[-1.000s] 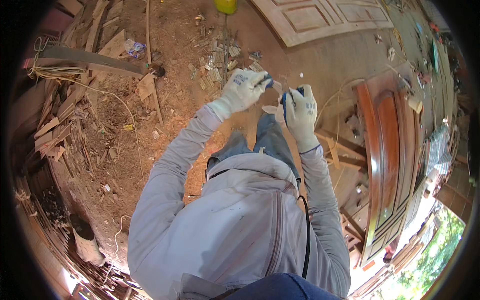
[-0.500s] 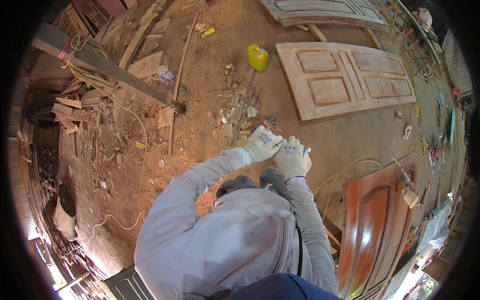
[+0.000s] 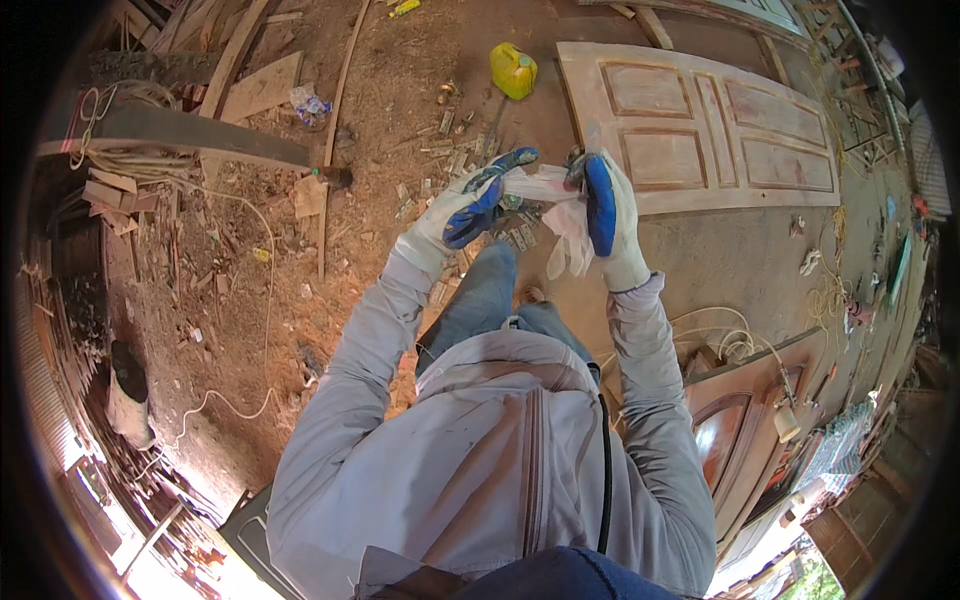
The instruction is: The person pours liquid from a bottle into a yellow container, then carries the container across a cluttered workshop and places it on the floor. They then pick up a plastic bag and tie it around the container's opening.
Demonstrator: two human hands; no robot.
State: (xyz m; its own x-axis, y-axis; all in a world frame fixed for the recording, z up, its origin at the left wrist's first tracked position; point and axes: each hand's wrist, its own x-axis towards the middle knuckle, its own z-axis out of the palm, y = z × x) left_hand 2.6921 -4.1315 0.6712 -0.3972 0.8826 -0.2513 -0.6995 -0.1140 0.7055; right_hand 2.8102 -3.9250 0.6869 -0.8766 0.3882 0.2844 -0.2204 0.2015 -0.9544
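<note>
My left hand (image 3: 458, 212) and my right hand (image 3: 614, 215) wear white gloves with blue-coated palms. They are held apart in front of my body, above my legs. Stretched between them is a thin whitish rag (image 3: 568, 235), crumpled, its loose end hanging beside my right palm. The fingers of my left hand curl at one end of it. My right thumb and fingers press on the other end. A small dark patch shows at the right fingertips; what it is I cannot make out.
Beyond my hands lie a yellow jerrycan (image 3: 513, 72) and a pale panel door (image 3: 660, 155). At right, a glossy reddish-brown door (image 3: 715, 440) stands near a spray gun's cup (image 3: 787, 422) and a coiled hose (image 3: 740, 345). A dark beam (image 3: 190, 135) and wood scraps (image 3: 115, 200) are at left.
My hands were close together with their backs showing. Now they have moved apart and upward in view, turned palms inward, with the rag visible between them. My view has shifted too.
</note>
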